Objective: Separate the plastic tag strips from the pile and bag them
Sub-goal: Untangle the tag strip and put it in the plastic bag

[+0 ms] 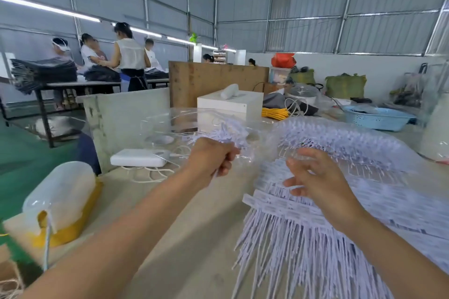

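Note:
A big pile of white plastic tag strips (345,201) covers the right half of the table, its long tails hanging toward me. My left hand (213,158) is raised above the table and grips a bunch of tag strips (226,135), which sits inside a clear plastic bag (175,121) that billows behind my fist. My right hand (315,177) hovers over the pile with its fingers spread and loosely bent. Its fingertips touch the clear film near the bag's mouth; whether they pinch it I cannot tell.
A white power bank (139,158) with a cable lies on the table's left. A translucent jug on a yellow base (60,196) stands at the near left. Behind are a white box (229,104), yellow cord (274,113) and a blue basin (379,118). People work at far tables.

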{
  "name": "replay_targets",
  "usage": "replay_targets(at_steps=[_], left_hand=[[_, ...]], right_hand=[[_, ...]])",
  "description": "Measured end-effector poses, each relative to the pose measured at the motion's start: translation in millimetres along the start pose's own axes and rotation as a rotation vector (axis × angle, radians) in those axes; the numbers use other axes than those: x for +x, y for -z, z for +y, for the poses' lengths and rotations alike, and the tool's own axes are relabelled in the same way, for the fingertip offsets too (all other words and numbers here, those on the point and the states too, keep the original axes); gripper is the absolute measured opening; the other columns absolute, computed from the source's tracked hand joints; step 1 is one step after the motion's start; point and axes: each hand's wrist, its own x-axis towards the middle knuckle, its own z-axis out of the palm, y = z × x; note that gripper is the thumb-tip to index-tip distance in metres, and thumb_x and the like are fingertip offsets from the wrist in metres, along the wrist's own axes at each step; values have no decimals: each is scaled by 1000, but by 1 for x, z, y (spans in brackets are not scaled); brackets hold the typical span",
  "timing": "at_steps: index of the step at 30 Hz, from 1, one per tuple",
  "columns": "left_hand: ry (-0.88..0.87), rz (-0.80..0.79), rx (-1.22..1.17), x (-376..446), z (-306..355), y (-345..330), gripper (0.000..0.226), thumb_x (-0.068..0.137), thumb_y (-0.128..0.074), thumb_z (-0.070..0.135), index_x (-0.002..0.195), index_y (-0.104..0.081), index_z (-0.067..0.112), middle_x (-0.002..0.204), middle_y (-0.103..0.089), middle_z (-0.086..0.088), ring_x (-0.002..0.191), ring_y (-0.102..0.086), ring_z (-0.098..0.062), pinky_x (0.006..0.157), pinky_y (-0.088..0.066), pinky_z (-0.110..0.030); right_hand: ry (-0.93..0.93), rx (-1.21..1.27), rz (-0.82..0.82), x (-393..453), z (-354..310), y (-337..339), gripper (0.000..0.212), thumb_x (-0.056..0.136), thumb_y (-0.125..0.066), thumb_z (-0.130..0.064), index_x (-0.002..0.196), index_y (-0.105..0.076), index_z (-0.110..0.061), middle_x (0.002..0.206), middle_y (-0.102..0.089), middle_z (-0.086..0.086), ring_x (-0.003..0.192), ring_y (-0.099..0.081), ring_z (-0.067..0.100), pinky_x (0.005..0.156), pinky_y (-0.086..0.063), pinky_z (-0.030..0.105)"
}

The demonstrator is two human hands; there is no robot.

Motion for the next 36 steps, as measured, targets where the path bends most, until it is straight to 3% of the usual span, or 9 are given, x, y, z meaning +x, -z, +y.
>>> replay_targets(at_steps=[3,7,9,11,14,17,25,33,36], left_hand=[[-4,141,256,44,-1,32,29,86,-56,-3,57,-52,-1,35,-49,-1,25,-32,-10,32,-28,-12],[75,201,430,100,-8,44,21,88,-58,1,68,-54,-1,38,-57,-3,25,-46,-6,32,-38,-13],[49,195,460,123,-15,40,22,85,-60,0,67,-49,6,60,-63,-7,44,-62,-10,49,-55,-23],[1,197,618,142,-24,33,18,82,-62,5,69,-50,9,83,-62,-10,78,-68,-23,73,-57,-32],[-55,204,880,163,-35,21,24,85,-64,16,100,-63,-2,105,-66,-15,100,-63,-29,75,-49,-29],[-84,203,995,174,-43,10,37,87,-65,29,106,-59,-2,108,-64,-15,101,-61,-27,73,-44,-28],[-194,115,1280,169,-50,-13,46,82,-71,39,109,-57,4,108,-61,-11,103,-59,-27,81,-45,-31],[-299,113,1502,109,-17,-25,20,90,-55,11,109,-56,4,112,-59,-12,103,-59,-27,72,-42,-29],[-326,107,1588,68,3,-32,16,92,-54,14,106,-56,7,104,-59,-10,99,-59,-26,70,-41,-29]], right_hand=[[-5,-157,-42,5,9,-7,22,89,-62,-18,109,-53,-21,94,-63,3,53,-63,10,49,-46,24],[45,-374,-138,15,19,-18,14,88,-63,-16,92,-56,-27,88,-64,-1,47,-60,6,44,-42,16],[63,-413,-150,21,23,-19,14,88,-62,-13,85,-59,-26,87,-63,-1,46,-57,3,45,-42,13],[76,-466,-154,25,28,-17,16,88,-63,-12,80,-61,-26,85,-65,-1,51,-56,2,53,-42,15],[94,-510,-162,26,35,-9,18,86,-65,-11,77,-63,-26,74,-66,-5,50,-55,-1,56,-42,15],[105,-461,-159,23,40,-2,20,84,-66,-7,74,-66,-24,62,-65,-5,43,-53,4,49,-44,17],[132,-503,-159,22,40,-4,20,85,-64,-8,74,-64,-25,68,-65,-3,48,-55,2,53,-46,15],[135,-477,-131,16,29,-9,19,88,-61,-9,77,-66,-23,77,-66,-6,71,-63,8,67,-55,25],[145,-441,-128,7,20,-2,21,89,-60,-10,74,-63,-24,74,-67,-5,65,-61,2,61,-51,18]])
